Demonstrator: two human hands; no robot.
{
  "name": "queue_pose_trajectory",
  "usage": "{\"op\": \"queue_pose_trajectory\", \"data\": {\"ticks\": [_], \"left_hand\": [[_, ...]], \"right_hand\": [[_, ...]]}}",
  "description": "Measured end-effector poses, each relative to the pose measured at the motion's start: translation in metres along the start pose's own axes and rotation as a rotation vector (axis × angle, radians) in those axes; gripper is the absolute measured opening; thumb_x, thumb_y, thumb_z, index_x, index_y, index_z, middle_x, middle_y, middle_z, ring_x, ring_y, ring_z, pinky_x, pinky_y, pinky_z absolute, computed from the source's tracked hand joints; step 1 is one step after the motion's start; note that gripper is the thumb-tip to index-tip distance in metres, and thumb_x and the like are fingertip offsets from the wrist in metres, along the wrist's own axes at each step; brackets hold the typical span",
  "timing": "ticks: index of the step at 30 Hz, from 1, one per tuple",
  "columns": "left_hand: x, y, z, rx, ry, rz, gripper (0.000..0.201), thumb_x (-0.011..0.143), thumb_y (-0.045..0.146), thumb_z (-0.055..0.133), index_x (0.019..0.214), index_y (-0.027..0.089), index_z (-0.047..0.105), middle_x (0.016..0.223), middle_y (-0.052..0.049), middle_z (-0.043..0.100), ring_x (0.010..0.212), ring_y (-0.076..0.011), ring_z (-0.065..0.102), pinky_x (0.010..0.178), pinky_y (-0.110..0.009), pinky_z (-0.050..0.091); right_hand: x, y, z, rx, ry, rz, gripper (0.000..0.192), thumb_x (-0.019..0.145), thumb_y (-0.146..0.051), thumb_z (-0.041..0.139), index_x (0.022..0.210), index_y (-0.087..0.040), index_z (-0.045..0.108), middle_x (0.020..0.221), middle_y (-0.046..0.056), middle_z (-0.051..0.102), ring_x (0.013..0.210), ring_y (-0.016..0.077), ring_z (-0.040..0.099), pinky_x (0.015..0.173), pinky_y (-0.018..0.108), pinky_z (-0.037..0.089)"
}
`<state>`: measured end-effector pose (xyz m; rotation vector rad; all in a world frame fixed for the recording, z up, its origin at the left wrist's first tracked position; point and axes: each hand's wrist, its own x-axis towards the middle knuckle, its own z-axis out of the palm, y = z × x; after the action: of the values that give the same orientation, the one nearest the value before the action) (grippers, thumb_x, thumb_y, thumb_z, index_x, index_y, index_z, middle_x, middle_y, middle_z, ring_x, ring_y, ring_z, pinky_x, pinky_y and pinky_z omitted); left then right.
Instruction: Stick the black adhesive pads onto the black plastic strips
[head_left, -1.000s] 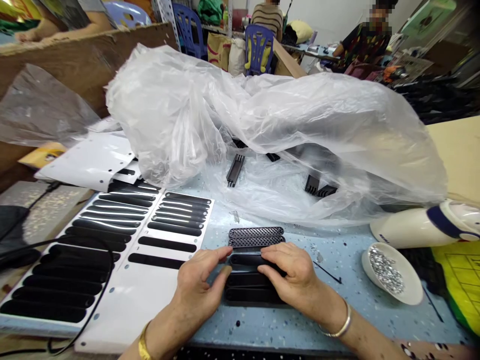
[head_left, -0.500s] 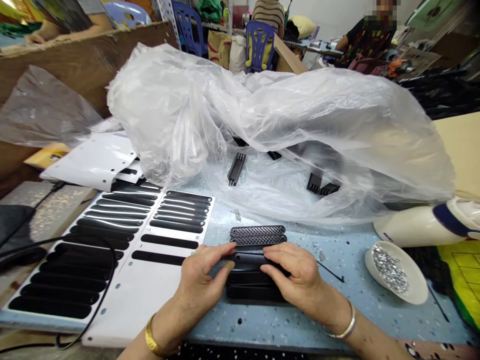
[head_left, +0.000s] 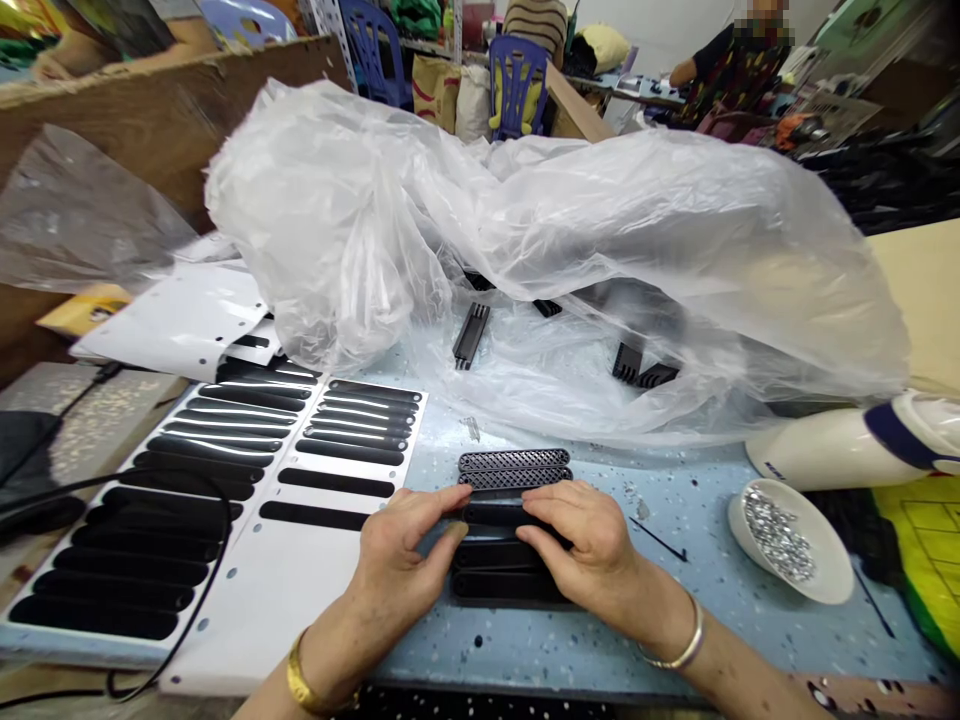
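Between both hands lies a long black plastic strip (head_left: 495,515) with rounded ends. My left hand (head_left: 405,565) pinches its left end, thumb below and forefinger above. At the other end, the thumb and fingers of my right hand (head_left: 589,540) are closed on it and hide part of it. Just beyond sit black pieces with a mesh-patterned top (head_left: 514,460). Closer to me, smooth black strips (head_left: 495,587) lie side by side, partly covered by my right hand. To the left, a white backing sheet (head_left: 285,590) carries rows of black rounded stickers (head_left: 326,515).
A big clear plastic bag (head_left: 330,190) spreads across the back, with several black pieces (head_left: 471,335) near it. At right are a white bowl (head_left: 834,585) of small silvery bits, a white bottle (head_left: 817,450) and a thin black rod (head_left: 660,538). A black cable (head_left: 225,540) crosses the sheet.
My right fingers have shifted slightly left along the strip, and its top looks less shiny. The left hand keeps its pinch. The whole view has moved a little.
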<state>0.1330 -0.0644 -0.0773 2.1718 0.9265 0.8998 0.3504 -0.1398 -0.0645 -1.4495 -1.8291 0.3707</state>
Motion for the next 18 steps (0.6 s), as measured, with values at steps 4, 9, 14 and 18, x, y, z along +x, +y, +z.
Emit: {"op": "queue_pose_trajectory", "data": {"ticks": [4, 9, 14, 18], "left_hand": [[0.0013, 0.0, -0.0012, 0.01, -0.008, 0.028, 0.024, 0.084, 0.013, 0.061, 0.105, 0.022, 0.069, 0.088, -0.002, 0.077, 0.075, -0.0188, 0.072, 0.067, -0.034, 0.058], [0.0047, 0.0023, -0.0027, 0.036, -0.037, 0.124, 0.022, 0.087, 0.011, 0.058, 0.104, 0.02, 0.068, 0.088, -0.003, 0.077, 0.076, -0.0181, 0.072, 0.067, -0.033, 0.056], [0.0044, 0.0013, -0.0011, 0.16, -0.009, 0.338, 0.026, 0.088, 0.003, 0.055, 0.109, 0.015, 0.064, 0.096, -0.01, 0.076, 0.081, -0.0208, 0.072, 0.066, -0.034, 0.053], [0.005, -0.0013, -0.0015, 0.193, -0.06, 0.381, 0.029, 0.088, -0.001, 0.052, 0.112, 0.013, 0.062, 0.094, -0.011, 0.076, 0.078, -0.0209, 0.07, 0.066, -0.035, 0.051]], "right_hand": [[0.0009, 0.0003, 0.0004, -0.001, -0.002, 0.007, 0.01, 0.084, -0.01, 0.066, 0.091, -0.015, 0.071, 0.089, 0.008, 0.074, 0.076, 0.0207, 0.067, 0.069, 0.036, 0.051], [0.0028, -0.0014, 0.0001, -0.007, -0.002, 0.015, 0.008, 0.083, -0.01, 0.067, 0.088, -0.014, 0.072, 0.087, 0.008, 0.074, 0.075, 0.0216, 0.067, 0.068, 0.036, 0.05], [0.0029, -0.0014, 0.0, -0.011, -0.016, 0.026, 0.008, 0.082, -0.01, 0.068, 0.087, -0.015, 0.072, 0.087, 0.008, 0.075, 0.075, 0.0222, 0.068, 0.069, 0.037, 0.052], [0.0021, 0.002, -0.0016, 0.042, -0.008, 0.037, 0.01, 0.083, -0.014, 0.069, 0.092, -0.015, 0.074, 0.088, 0.009, 0.075, 0.075, 0.0218, 0.069, 0.069, 0.036, 0.055]]}}
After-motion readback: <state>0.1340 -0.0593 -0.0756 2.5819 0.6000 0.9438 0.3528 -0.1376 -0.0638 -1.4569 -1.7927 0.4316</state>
